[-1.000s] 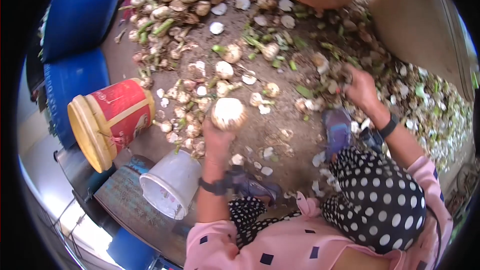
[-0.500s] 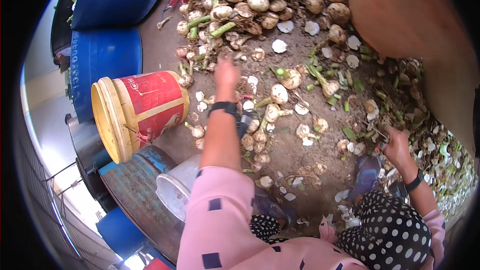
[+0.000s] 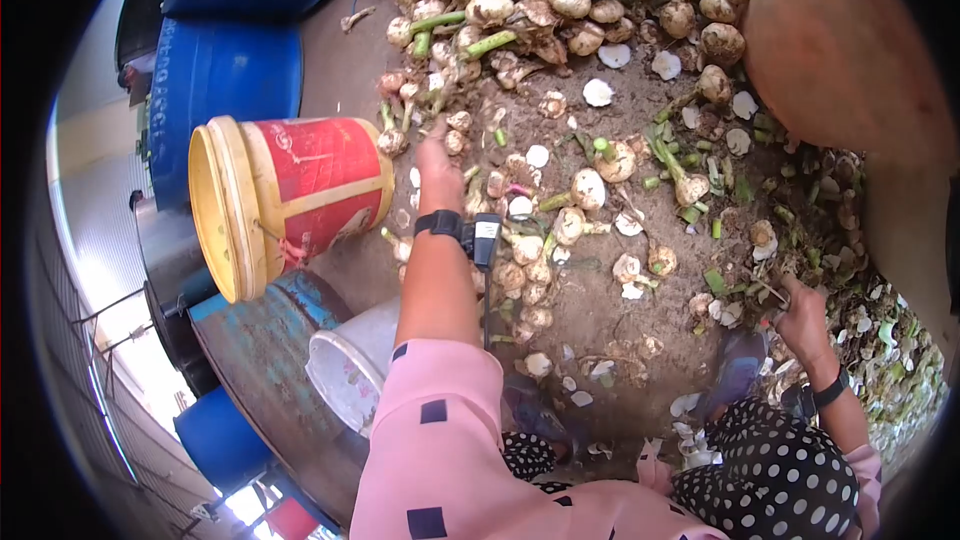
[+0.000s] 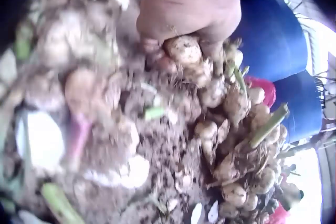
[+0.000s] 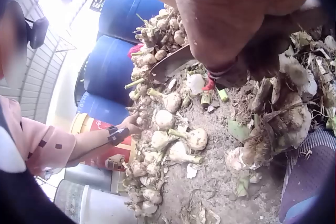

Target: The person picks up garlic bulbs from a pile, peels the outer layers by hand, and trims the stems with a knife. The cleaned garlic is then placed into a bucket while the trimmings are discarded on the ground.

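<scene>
Reaching forward to the edge of the pile of bulbs (image 3: 570,2), my left hand (image 3: 438,172) is beside the red and yellow bucket (image 3: 320,170). In the left wrist view, the left hand (image 4: 191,3) has its fingers and thumb around a small soil-covered bulb (image 4: 184,49), low against the ground. My right hand (image 3: 805,322) stays low near the shoe at the right. From the right hand (image 5: 236,19) in the right wrist view a curved knife blade (image 5: 170,65) sticks out, with a red part by the fingers; the handle is mostly hidden.
A white bucket (image 3: 345,365) lies tilted near the left forearm, beside a rusty blue-painted surface (image 3: 265,340). Blue barrels (image 3: 225,100) stand at the left. Another person's bare leg (image 3: 845,50) is at the upper right. Trimmings (image 3: 905,365) cover the right side.
My left hand, which held a large pale bulb a second ago, has moved forward to the pile and now grips a smaller one. The right hand keeps the knife low while the head view has shifted.
</scene>
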The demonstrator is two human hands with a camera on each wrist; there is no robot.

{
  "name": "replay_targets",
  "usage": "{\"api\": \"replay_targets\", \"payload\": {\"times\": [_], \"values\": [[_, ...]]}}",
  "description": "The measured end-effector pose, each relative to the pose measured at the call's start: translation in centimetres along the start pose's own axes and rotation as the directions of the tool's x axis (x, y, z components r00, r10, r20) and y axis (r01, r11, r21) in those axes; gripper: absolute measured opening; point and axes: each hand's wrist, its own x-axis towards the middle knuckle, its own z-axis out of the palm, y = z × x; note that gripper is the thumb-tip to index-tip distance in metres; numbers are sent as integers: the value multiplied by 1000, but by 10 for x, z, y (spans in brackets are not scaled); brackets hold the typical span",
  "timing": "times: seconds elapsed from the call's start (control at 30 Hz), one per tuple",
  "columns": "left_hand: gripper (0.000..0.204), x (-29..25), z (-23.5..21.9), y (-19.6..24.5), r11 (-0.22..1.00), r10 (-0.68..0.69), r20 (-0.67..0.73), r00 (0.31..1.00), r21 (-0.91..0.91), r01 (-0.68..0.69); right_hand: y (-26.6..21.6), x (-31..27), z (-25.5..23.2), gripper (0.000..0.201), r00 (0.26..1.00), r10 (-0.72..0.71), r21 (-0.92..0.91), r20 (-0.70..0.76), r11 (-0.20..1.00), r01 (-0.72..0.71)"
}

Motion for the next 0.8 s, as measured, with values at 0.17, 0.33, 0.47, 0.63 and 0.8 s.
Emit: {"api": "replay_targets", "payload": {"times": [0.17, 0.33, 0.47, 0.63, 0.8], "values": [[25, -122, -119, 110, 993, 110, 132, 985, 28, -114, -5, -3, 4, 28, 999, -40, -17, 22, 999, 40], [30, -258, -318, 197, 806, -5, -61, 998, 591, 40, 1, -2, 12, 28, 997, -56, -40, 51, 998, 58], [69, -277, -339, 197, 375, -216, -12, 976, 922, 94, -15, 4, 13, 28, 986, -162, -99, 46, 981, 166], [72, -166, -159, 179, 743, -45, 317, 947, 645, -180, -20, 7, 2, 28, 985, -166, -147, 35, 975, 169], [64, 13, -68, 125, 488, 196, 343, 919, 778, -395, -6, -2, -8, 30, 991, -133, -237, -9, 963, 127]]}}
